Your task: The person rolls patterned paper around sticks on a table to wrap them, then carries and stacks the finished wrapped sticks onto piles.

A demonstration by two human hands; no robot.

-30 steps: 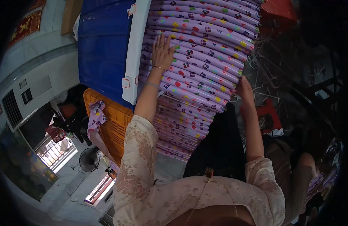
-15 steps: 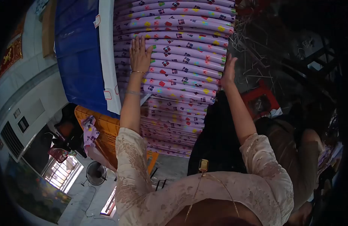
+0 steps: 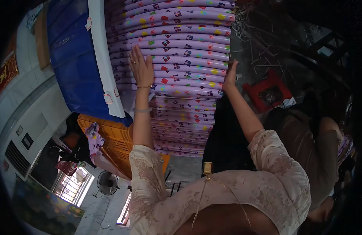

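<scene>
A tall stack of glossy purple folded sheets [image 3: 189, 49], printed with small gift boxes and bows, rises in front of me. Its folds lie in rows across the top, and more layers show down the near side. My left hand [image 3: 142, 68] rests flat on the left part of the top, fingers stretched out. At the stack's right edge, my right hand [image 3: 230, 76] is held palm inward with its fingers straight, touching or very close to the fold ends. Neither hand grips anything.
A blue panel with a white edge strip [image 3: 106, 58] borders the stack on the left. Below it is an orange plastic crate [image 3: 106, 133] with printed scraps. At right are a red stool [image 3: 269, 92], loose strips on the floor [image 3: 255, 35] and a seated person [image 3: 306, 149].
Both hands have shifted toward the near edge of the stack's top, staying flat. The view has moved, so the stack and blue panel appear farther left.
</scene>
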